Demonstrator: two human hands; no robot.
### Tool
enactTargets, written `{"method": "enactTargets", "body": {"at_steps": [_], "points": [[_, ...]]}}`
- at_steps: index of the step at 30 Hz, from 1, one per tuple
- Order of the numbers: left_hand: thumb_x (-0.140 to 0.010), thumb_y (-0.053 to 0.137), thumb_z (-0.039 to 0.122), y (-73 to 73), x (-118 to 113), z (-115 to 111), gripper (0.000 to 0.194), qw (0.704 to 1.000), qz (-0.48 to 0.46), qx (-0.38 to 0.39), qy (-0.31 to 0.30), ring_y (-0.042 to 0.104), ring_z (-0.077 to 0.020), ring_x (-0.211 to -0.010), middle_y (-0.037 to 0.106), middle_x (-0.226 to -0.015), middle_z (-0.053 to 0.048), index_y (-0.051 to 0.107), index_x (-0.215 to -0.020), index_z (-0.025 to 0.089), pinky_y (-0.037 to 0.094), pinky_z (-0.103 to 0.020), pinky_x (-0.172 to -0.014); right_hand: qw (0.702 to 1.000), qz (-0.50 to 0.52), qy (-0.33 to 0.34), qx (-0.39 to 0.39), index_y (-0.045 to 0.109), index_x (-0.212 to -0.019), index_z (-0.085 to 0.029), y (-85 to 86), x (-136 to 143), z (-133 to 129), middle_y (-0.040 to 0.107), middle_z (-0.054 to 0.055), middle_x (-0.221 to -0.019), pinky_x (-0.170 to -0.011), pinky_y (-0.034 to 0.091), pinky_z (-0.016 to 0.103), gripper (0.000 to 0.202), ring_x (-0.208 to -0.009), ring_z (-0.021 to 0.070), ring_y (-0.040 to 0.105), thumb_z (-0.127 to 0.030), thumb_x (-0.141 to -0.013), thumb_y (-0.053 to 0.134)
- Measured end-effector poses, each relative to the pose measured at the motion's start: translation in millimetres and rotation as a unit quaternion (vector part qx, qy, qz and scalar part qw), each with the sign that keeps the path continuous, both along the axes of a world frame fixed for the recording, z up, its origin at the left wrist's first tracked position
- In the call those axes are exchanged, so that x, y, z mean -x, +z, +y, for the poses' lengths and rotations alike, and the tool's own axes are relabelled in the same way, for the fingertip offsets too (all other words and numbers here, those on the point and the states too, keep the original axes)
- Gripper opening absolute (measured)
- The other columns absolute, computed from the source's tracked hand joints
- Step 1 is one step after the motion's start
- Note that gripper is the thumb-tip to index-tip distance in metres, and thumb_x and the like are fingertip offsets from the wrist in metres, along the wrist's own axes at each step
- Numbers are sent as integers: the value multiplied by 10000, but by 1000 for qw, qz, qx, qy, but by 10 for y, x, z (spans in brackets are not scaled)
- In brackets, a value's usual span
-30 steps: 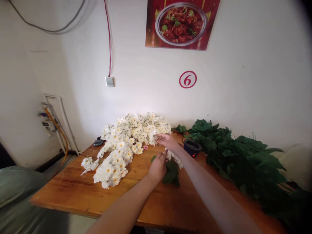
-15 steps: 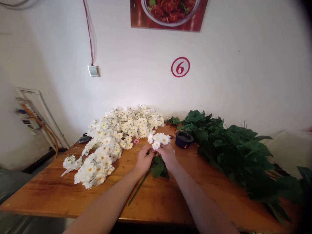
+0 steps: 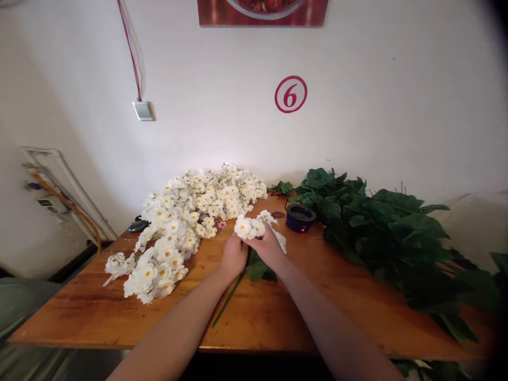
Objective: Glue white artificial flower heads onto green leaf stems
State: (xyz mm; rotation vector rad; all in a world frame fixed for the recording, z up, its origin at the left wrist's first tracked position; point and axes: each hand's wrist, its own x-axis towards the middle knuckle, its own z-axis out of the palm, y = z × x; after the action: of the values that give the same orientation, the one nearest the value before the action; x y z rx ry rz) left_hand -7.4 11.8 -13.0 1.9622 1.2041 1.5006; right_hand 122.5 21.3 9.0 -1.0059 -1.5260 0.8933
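White flower sprig, held mid-table between both closed hands, left hand and right hand equally near; green stem trails toward the table's near edge.

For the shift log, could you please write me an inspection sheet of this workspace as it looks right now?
Surface: wooden table against a white wall, bare at the near edge.
Job's things: white flower sprig with green leaves and a stem angling toward the near edge.
Clutter: pile of white flowers at left; heap of green leaves at right; small dark round device with a red light.
Grippers: left hand and right hand both closed on the sprig.
Cables: red cord to a wall switch.
Surroundings: circled number 6; poster; pipes at left.
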Motion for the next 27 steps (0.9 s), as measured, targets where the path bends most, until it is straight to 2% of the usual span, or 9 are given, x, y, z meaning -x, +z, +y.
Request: {"method": "enactTargets", "body": {"at_steps": [3, 6, 8, 11, 14, 17, 20, 23, 27], "points": [[-886, 460, 123, 12, 2, -8, 375, 999, 32, 0, -1, 588, -268, -1186, 665, -1229, -121, 651, -1203, 187, 425, -451, -1070, 996, -53, -72, 3, 458, -1350, -236, -3, -31, -26, 664, 103, -1164, -928, 494, 450, 900, -1047, 298, 643, -446, -571, 857], [-883, 473, 130, 26, -21, -44, 391, 998, 59, 5, -21, 612, -254, -1154, 670, -1223, -111, 648, -1225, 203, 462, -418, -1045, 989, -116, -76, -47, 417, -1414, -275, 44, -41, -96, 621, 115, -1281, -961, 474, 462, 967, -1139, 323, 609, -490, -578, 851], [-878, 481, 131, 38, -40, -65, 381, 997, 73, 6, -30, 634, -249, -1096, 684, -1181, -112, 657, -1209, 198, 491, -403, -1000, 981, -146, -79, -97, 454, -1400, -293, 79, -40, -137, 607, 103, -1324, -982, 462, 456, 824, -1180, 319, 593, -501, -677, 791], [-888, 470, 138, 65, -58, -73, 320, 997, 78, 4, -22, 636, -247, -1002, 696, -1068, -124, 684, -1125, 169, 505, -401, -932, 968, -152, -101, -171, 575, -1281, -264, 104, -49, -135, 645, 96, -1266, -1013, 438, 423, 464, -1181, 283, 593, -448, -858, 626], [-898, 480, 154, 96, -61, -71, 250, 997, 70, 3, -17, 619, -221, -911, 685, -944, -93, 710, -992, 176, 498, -368, -874, 971, -99, -112, -188, 641, -1099, -229, 103, -77, -70, 691, 86, -1130, -984, 443, 382, 273, -1090, 249, 621, -403, -919, 533], [-913, 522, 216, 114, -63, -85, 200, 999, 44, 5, -18, 613, -198, -893, 684, -917, -60, 712, -971, 198, 484, -339, -861, 985, -8, -121, -126, 609, -909, -227, 134, -102, -33, 673, 32, -876, -801, 479, 323, 236, -853, 209, 623, -438, -923, 504], [-928, 547, 323, 117, -71, -120, 217, 1000, 5, 8, -13, 616, -188, -887, 689, -950, -58, 704, -1007, 195, 486, -312, -828, 985, 98, -112, -89, 496, -785, -241, 225, -111, -93, 531, -21, -687, -625, 429, 281, 271, -657, 168, 514, -467, -932, 471], [-912, 565, 424, 109, -71, -157, 290, 998, -37, 25, -41, 600, -176, -804, 673, -913, -58, 705, -974, 177, 481, -283, -731, 977, 157, -75, -126, 469, -819, -247, 316, -96, -208, 533, -10, -748, -625, 427, 280, 260, -668, 161, 496, -466, -955, 434], [-869, 521, 601, 86, -44, -183, 476, 986, -108, 57, -117, 556, -181, -728, 616, -788, -58, 682, -796, 158, 462, -292, -672, 983, 83, -63, -148, 491, -901, -250, 297, -38, -292, 559, 13, -812, -683, 449, 307, 235, -727, 177, 535, -448, -980, 392]]}}
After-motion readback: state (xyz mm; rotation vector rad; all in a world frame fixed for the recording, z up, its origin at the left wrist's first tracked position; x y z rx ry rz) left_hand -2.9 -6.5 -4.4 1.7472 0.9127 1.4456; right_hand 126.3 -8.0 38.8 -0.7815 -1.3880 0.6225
